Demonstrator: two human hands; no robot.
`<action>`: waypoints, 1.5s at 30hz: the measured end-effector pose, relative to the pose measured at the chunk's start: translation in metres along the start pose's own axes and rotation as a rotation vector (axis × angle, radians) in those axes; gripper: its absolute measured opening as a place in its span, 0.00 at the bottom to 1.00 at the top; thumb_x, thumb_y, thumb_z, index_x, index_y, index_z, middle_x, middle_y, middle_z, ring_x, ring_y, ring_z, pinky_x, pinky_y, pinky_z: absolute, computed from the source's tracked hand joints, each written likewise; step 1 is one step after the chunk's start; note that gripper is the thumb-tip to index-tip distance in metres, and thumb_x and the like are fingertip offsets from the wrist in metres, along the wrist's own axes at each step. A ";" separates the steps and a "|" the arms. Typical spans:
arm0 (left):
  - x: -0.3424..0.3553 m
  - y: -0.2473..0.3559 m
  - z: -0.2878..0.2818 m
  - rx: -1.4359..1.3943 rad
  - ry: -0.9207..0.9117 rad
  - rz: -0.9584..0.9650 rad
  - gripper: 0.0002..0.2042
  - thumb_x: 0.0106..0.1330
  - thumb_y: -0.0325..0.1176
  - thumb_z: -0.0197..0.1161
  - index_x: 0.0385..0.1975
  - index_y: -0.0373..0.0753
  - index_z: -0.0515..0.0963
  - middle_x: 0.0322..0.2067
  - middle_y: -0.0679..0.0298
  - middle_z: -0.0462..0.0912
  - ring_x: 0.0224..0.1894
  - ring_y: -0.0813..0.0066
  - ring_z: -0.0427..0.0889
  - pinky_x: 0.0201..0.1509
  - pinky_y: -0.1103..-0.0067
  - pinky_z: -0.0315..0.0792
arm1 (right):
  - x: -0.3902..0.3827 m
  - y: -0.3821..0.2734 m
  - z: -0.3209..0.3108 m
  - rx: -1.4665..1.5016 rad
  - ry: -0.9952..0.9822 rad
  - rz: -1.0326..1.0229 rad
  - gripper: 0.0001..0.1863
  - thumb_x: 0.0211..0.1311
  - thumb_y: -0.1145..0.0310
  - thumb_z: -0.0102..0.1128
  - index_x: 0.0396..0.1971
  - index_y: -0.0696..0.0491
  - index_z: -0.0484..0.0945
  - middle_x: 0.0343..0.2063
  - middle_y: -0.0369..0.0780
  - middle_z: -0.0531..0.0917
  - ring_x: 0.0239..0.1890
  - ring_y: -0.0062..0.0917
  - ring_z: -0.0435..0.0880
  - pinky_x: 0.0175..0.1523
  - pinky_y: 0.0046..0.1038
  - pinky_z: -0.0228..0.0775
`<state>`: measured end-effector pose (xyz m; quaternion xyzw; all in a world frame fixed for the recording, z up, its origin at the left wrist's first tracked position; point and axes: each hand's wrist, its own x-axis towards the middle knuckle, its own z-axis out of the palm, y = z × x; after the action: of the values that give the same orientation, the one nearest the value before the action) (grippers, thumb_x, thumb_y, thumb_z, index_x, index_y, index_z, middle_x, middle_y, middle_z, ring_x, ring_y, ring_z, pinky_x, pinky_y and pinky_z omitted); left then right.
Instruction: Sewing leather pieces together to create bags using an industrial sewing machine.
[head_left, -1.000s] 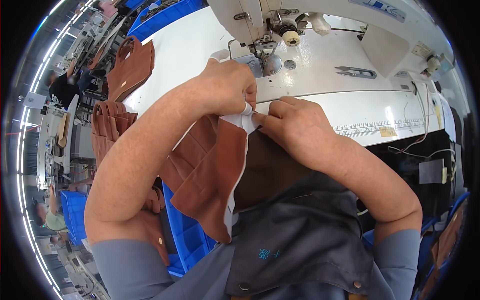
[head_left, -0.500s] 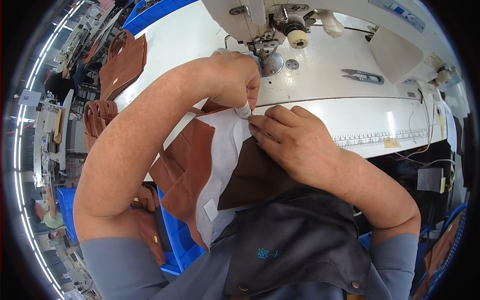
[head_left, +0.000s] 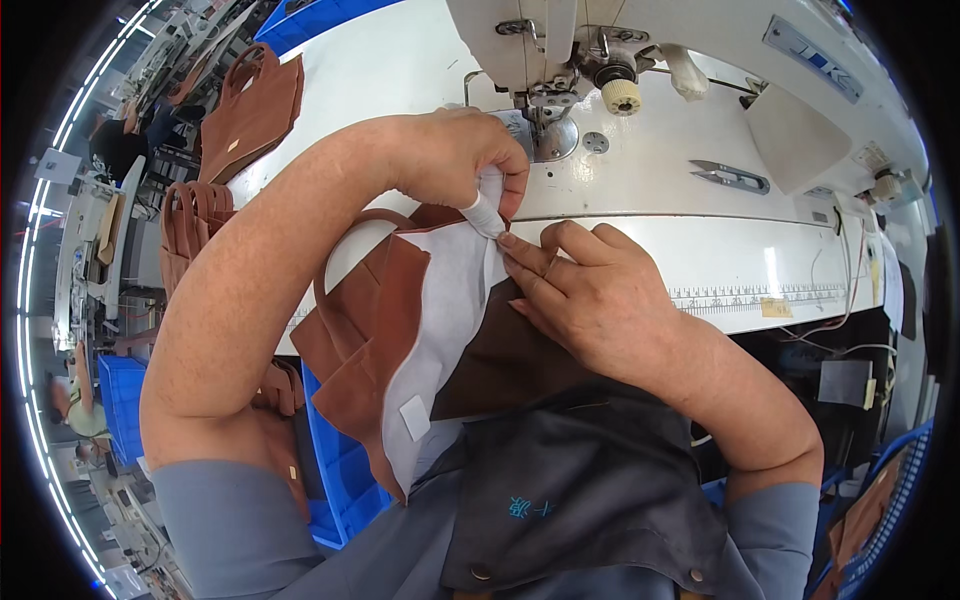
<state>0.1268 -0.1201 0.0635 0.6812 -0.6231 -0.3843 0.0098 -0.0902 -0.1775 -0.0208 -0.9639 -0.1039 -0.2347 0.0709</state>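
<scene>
At the far left, finished brown bags (head_left: 250, 110) lie on the white table (head_left: 390, 70). Nearer, the brown bag piece (head_left: 365, 350) with its white lining (head_left: 440, 320) hangs off the table edge over the lap. The left hand (head_left: 455, 160) pinches the lining's top corner shut between thumb and fingers; the right hand (head_left: 590, 300) lies flat, fingers pressing the edge. This looks like aligning edges; feeding under the sewing machine (head_left: 560, 60) would call for a steady grip.
</scene>
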 end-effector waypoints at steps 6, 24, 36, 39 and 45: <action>-0.010 -0.012 0.009 0.004 0.129 0.118 0.10 0.57 0.33 0.70 0.35 0.37 0.81 0.27 0.64 0.83 0.27 0.73 0.82 0.29 0.75 0.74 | 0.003 0.002 -0.002 -0.131 0.013 -0.091 0.18 0.52 0.65 0.60 0.41 0.60 0.83 0.49 0.42 0.85 0.45 0.26 0.75 0.40 0.26 0.66; -0.095 0.036 0.139 0.929 0.637 0.123 0.18 0.57 0.34 0.60 0.48 0.43 0.82 0.51 0.64 0.82 0.54 0.69 0.79 0.75 0.55 0.56 | 0.004 0.002 -0.001 -0.036 0.015 -0.021 0.17 0.50 0.63 0.65 0.40 0.56 0.81 0.47 0.37 0.84 0.42 0.28 0.76 0.40 0.29 0.70; -0.082 -0.003 0.116 0.754 0.635 0.204 0.20 0.54 0.36 0.65 0.48 0.40 0.83 0.63 0.62 0.76 0.67 0.67 0.73 0.75 0.59 0.56 | 0.003 0.000 0.001 0.046 0.073 0.017 0.10 0.55 0.62 0.66 0.30 0.53 0.81 0.36 0.37 0.83 0.43 0.29 0.76 0.40 0.31 0.68; -0.078 -0.010 0.108 0.707 0.630 0.294 0.19 0.52 0.39 0.63 0.45 0.40 0.83 0.65 0.61 0.74 0.68 0.63 0.72 0.77 0.55 0.52 | 0.003 0.000 0.002 0.045 0.099 0.034 0.11 0.54 0.62 0.67 0.30 0.54 0.81 0.36 0.37 0.84 0.43 0.29 0.76 0.40 0.31 0.68; -0.074 -0.015 0.108 0.784 0.581 0.376 0.21 0.51 0.40 0.66 0.46 0.41 0.83 0.62 0.60 0.77 0.66 0.62 0.74 0.72 0.58 0.63 | 0.002 0.001 0.001 0.065 0.070 0.057 0.11 0.53 0.62 0.68 0.30 0.53 0.81 0.41 0.38 0.85 0.44 0.28 0.77 0.40 0.31 0.68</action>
<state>0.0872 -0.0028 0.0182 0.5885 -0.8033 0.0913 -0.0047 -0.0878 -0.1778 -0.0204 -0.9548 -0.0813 -0.2629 0.1123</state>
